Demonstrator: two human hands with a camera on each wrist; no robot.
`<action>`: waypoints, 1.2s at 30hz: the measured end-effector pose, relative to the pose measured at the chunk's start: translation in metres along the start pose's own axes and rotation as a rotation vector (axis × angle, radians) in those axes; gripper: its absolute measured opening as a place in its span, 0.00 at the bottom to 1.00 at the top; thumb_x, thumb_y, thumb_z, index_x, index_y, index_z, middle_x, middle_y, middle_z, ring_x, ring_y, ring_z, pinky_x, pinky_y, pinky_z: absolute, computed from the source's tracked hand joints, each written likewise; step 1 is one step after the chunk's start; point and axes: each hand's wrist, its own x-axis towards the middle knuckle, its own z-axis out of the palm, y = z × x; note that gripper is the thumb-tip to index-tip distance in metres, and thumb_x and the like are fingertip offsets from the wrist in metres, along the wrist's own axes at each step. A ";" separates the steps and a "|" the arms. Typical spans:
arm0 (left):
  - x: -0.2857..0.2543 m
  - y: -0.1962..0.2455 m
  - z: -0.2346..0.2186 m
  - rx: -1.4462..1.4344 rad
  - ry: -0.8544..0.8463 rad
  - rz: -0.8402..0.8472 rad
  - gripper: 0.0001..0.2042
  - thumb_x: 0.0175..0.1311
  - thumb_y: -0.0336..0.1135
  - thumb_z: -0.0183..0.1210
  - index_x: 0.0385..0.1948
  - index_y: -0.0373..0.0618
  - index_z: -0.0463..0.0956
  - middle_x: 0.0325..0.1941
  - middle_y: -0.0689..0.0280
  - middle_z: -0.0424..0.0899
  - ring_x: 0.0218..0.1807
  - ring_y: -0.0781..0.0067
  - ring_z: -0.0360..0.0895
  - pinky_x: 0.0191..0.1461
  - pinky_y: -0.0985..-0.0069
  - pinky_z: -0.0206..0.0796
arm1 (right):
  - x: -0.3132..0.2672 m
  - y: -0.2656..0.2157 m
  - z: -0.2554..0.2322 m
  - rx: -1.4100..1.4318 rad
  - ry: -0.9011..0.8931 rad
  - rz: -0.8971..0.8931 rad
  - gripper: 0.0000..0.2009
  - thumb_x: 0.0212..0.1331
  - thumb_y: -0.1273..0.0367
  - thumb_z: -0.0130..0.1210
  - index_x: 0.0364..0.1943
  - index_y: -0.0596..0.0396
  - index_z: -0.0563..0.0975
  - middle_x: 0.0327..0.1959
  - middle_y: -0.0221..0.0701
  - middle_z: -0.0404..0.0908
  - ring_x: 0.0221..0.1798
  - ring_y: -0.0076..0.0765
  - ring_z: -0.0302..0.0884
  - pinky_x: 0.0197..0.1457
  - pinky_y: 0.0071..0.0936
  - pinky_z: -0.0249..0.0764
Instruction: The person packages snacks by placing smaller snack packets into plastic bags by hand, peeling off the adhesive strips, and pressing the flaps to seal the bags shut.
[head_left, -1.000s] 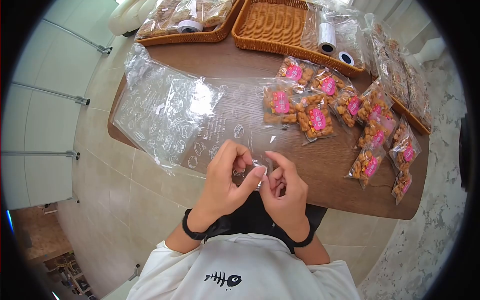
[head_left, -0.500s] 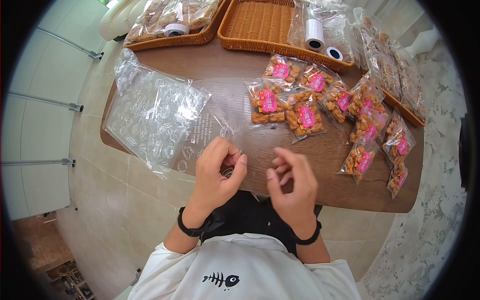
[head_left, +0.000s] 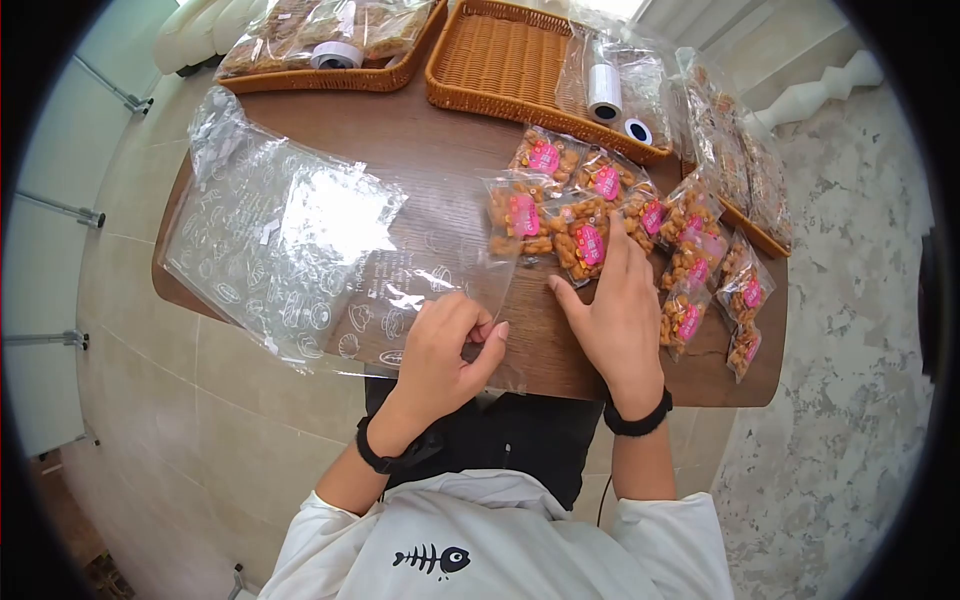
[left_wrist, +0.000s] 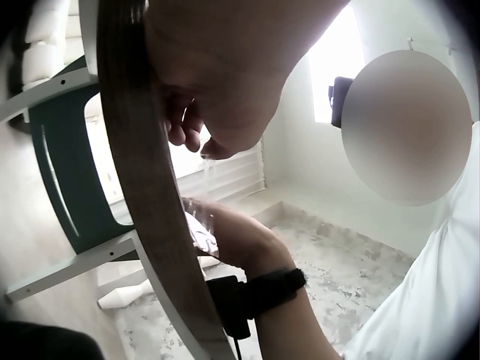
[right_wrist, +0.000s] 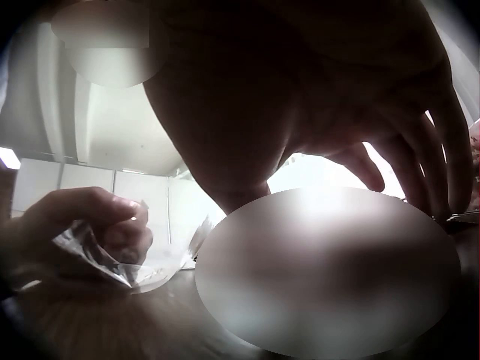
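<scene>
In the head view my left hand [head_left: 443, 352] pinches the edge of a clear plastic bag [head_left: 455, 245] between thumb and curled fingers, near the table's front edge. The right wrist view also shows the film of this bag [right_wrist: 154, 279] at the left fingers. White drawings and lettering are printed on the clear bags [head_left: 250, 230] spread to the left. My right hand [head_left: 622, 325] reaches forward with straight fingers, fingertips right at a small packet of twisted dough snacks [head_left: 583, 252] with a pink label. Several similar packets [head_left: 690, 268] lie around and beyond it.
Across the back of the brown table [head_left: 300, 122] stand a wicker tray [head_left: 490, 55] with label rolls [head_left: 604, 90] and plastic bags at its right end, and another tray [head_left: 395, 78] of bagged food. More bagged food [head_left: 735, 150] stands in a tray at the right.
My right hand has parted from the left and moved right and forward to the snack packets, its fingers straightening. The left hand stays at the bag's edge.
</scene>
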 end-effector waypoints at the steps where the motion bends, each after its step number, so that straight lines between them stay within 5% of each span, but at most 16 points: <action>1: -0.001 -0.001 0.000 -0.004 0.013 -0.009 0.10 0.64 0.29 0.67 0.29 0.43 0.73 0.27 0.63 0.72 0.29 0.63 0.69 0.37 0.67 0.60 | 0.003 -0.003 -0.001 -0.005 -0.007 -0.013 0.47 0.56 0.60 0.74 0.77 0.62 0.60 0.63 0.55 0.73 0.64 0.63 0.75 0.63 0.53 0.75; 4: -0.002 -0.006 -0.001 -0.049 0.007 -0.016 0.10 0.65 0.30 0.67 0.28 0.44 0.73 0.26 0.65 0.72 0.29 0.64 0.70 0.37 0.67 0.59 | 0.009 -0.005 0.000 0.000 -0.004 0.085 0.47 0.54 0.62 0.74 0.76 0.59 0.60 0.57 0.55 0.76 0.56 0.63 0.80 0.60 0.53 0.77; 11: -0.001 -0.007 -0.003 -0.069 0.001 0.009 0.10 0.66 0.32 0.67 0.28 0.44 0.74 0.27 0.66 0.73 0.29 0.65 0.71 0.39 0.67 0.60 | -0.010 -0.005 -0.018 0.196 -0.022 0.177 0.44 0.51 0.68 0.73 0.75 0.56 0.64 0.55 0.47 0.76 0.56 0.54 0.80 0.61 0.48 0.77; 14: -0.003 -0.009 -0.008 -0.175 -0.010 -0.039 0.09 0.68 0.32 0.65 0.29 0.43 0.75 0.28 0.65 0.74 0.29 0.66 0.72 0.40 0.68 0.61 | -0.025 0.002 -0.033 0.357 -0.057 -0.034 0.42 0.45 0.72 0.72 0.71 0.55 0.70 0.55 0.43 0.76 0.59 0.50 0.78 0.62 0.42 0.76; 19: 0.002 0.004 -0.030 -0.301 -0.050 -0.108 0.09 0.70 0.31 0.63 0.30 0.40 0.74 0.28 0.63 0.73 0.29 0.66 0.72 0.37 0.71 0.63 | -0.043 0.011 -0.043 0.516 -0.142 -0.134 0.41 0.40 0.71 0.73 0.69 0.54 0.74 0.59 0.43 0.76 0.60 0.48 0.78 0.64 0.40 0.75; 21: 0.006 0.012 -0.040 -0.259 -0.089 -0.097 0.09 0.70 0.31 0.63 0.30 0.40 0.74 0.28 0.63 0.73 0.29 0.67 0.72 0.36 0.71 0.64 | -0.043 0.017 -0.045 0.674 -0.260 -0.295 0.40 0.39 0.71 0.74 0.66 0.54 0.76 0.59 0.44 0.76 0.59 0.49 0.79 0.64 0.41 0.76; 26: 0.017 0.014 -0.051 -0.313 -0.195 -0.076 0.10 0.70 0.32 0.63 0.30 0.39 0.74 0.27 0.63 0.73 0.29 0.67 0.72 0.35 0.70 0.63 | -0.041 0.020 -0.040 1.029 -0.497 -0.372 0.35 0.42 0.72 0.73 0.64 0.50 0.83 0.60 0.42 0.72 0.56 0.45 0.80 0.61 0.37 0.78; 29: 0.023 0.025 -0.059 -0.241 -0.334 -0.190 0.11 0.71 0.32 0.62 0.30 0.38 0.72 0.28 0.64 0.74 0.31 0.74 0.70 0.36 0.74 0.62 | -0.040 0.020 -0.036 0.850 -0.429 -0.424 0.34 0.43 0.71 0.73 0.63 0.46 0.84 0.59 0.40 0.73 0.55 0.46 0.80 0.60 0.37 0.79; 36: 0.025 0.042 -0.043 0.075 -0.417 0.005 0.10 0.69 0.36 0.65 0.29 0.47 0.73 0.25 0.67 0.73 0.28 0.66 0.69 0.40 0.68 0.58 | -0.043 0.007 -0.032 0.636 -0.310 -0.368 0.31 0.42 0.71 0.73 0.59 0.43 0.85 0.59 0.41 0.75 0.58 0.50 0.79 0.60 0.41 0.79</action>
